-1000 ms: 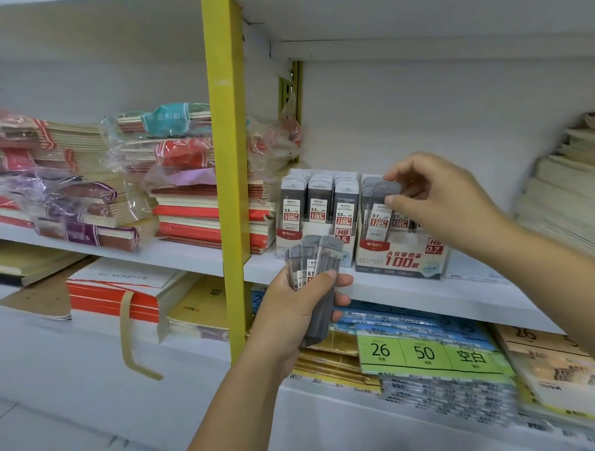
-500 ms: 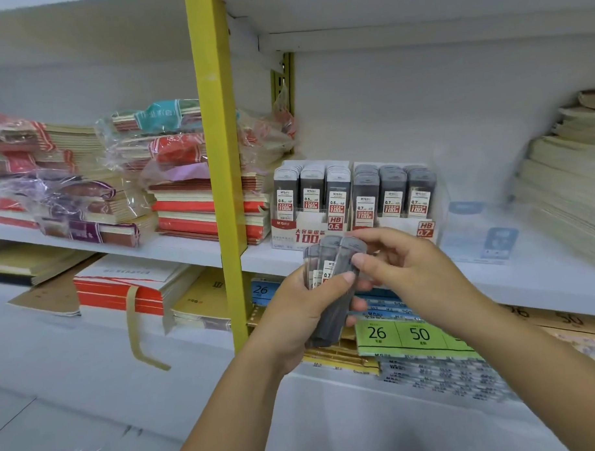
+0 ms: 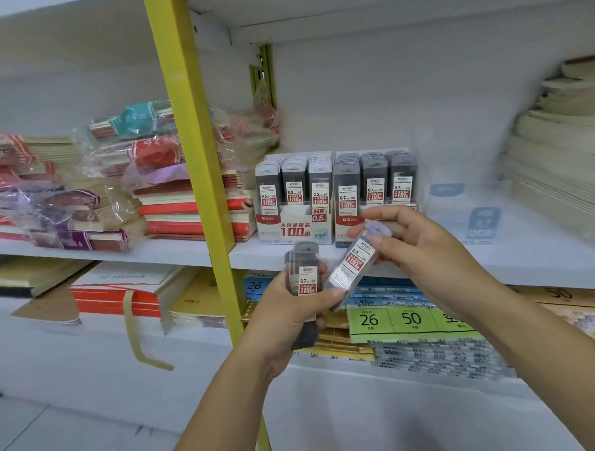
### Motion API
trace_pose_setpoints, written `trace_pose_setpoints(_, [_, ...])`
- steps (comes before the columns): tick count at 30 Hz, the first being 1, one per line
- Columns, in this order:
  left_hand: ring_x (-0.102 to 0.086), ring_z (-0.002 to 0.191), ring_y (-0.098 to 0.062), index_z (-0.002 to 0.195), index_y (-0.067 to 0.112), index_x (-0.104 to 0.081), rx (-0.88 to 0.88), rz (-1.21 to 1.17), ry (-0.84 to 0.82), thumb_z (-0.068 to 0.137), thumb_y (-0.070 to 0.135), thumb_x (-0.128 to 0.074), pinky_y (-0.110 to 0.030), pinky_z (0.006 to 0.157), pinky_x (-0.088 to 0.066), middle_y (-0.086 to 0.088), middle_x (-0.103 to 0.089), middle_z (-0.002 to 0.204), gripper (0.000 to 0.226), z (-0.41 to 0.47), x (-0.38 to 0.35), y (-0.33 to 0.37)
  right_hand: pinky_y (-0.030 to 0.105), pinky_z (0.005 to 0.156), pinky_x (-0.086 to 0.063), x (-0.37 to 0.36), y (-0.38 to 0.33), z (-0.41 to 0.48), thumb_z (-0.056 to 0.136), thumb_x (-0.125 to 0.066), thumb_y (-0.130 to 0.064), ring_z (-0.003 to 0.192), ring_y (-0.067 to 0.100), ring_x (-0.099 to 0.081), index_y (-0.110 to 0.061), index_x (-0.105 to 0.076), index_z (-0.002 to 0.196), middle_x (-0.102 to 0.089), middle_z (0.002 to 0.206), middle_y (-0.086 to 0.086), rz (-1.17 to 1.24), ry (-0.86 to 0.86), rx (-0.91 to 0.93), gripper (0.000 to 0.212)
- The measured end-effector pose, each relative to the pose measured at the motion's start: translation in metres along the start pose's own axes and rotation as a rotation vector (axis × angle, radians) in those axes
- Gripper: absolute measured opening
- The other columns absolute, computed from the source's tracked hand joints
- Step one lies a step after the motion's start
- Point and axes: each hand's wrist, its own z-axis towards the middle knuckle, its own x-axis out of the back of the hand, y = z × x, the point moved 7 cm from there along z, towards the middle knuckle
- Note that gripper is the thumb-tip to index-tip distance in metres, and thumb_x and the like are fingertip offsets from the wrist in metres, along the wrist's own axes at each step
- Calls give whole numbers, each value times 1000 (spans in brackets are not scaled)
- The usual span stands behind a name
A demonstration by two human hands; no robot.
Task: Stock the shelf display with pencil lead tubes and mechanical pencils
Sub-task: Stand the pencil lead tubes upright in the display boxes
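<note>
Right hand (image 3: pixel 425 254) lifted pinched grey plastic lead tube (image 3: pixel 353 264) off bundle (image 3: pixel 304 279) gripped in left hand (image 3: pixel 286 323); next: upright insertion, white card display box (image 3: pixel 343 234) above hands.

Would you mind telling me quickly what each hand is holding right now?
Left hand: grips a bundle of lead tubes, upright.
Right hand: pinches a single 0.7 lead tube, tilted.

Stationery shop: shelf (image 3: pixel 543 254) w/ notebook stacks (image 3: pixel 194 208), 2 lead-tube display boxes (image 3: pixel 294 227).
</note>
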Motion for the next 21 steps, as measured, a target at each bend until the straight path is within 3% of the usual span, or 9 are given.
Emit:
trace_pose_setpoints(2, [-63,63,-13,102,22,-70,-28,7,40,75,9,-85,-22,49,-49,-5,-78,94,35,-1,3,3,29,87,-57,-2,0,-1,91,-62,-21,99,14,-70,-23,-58,118,-75,105,-3,25,7,-4,28])
trace_pose_setpoints(5, [-60,56,-10,103,23,-69,-55,35,66,77,7,-84,-19,48,-47,-4,-78,92,34,-4,4,7,29,81,-58,-2,0,-3,85,-66,-28,95,16,-71,-22,-58,115,-76,100,0,29,31,5,32])
trace_pose_setpoints(9, [-61,57,-10,100,25,-70,-58,38,63,80,12,-83,-19,45,-46,-3,-78,90,27,-7,5,8,26,70,-57,-2,-1,-5,91,-65,-17,83,20,-72,-22,-63,106,-76,91,3,-15,67,14,16])
trace_pose_setpoints(12, [-70,68,-6,94,34,-71,-88,59,59,85,32,-77,-21,50,-50,4,-79,93,11,-7,6,11,21,61,-57,10,-30,-6,90,-65,-13,75,16,-72,-34,-66,97,-76,89,-4,-142,181,168,23])
trace_pose_setpoints(15, [-75,83,-11,109,28,-65,-133,39,62,91,40,-69,-23,56,-54,4,-78,101,21,-4,7,18,22,65,-58,28,-81,2,92,-63,-11,78,10,-71,-42,-62,96,-74,93,-7,-226,293,410,31])
trace_pose_setpoints(18, [-69,70,-13,108,28,-62,-113,2,70,96,35,-64,-28,54,-48,0,-79,99,14,-1,9,21,30,78,-57,28,-115,20,93,-62,-13,91,14,-68,-41,-57,99,-69,97,-10,-458,275,552,29])
trace_pose_setpoints(21, [-63,59,-11,105,28,-64,-102,-6,68,96,30,-63,-24,48,-45,-4,-79,92,10,1,10,22,12,75,-49,15,-118,42,92,-64,-17,85,3,-63,-41,-53,105,-61,91,-22,-796,223,561,30])
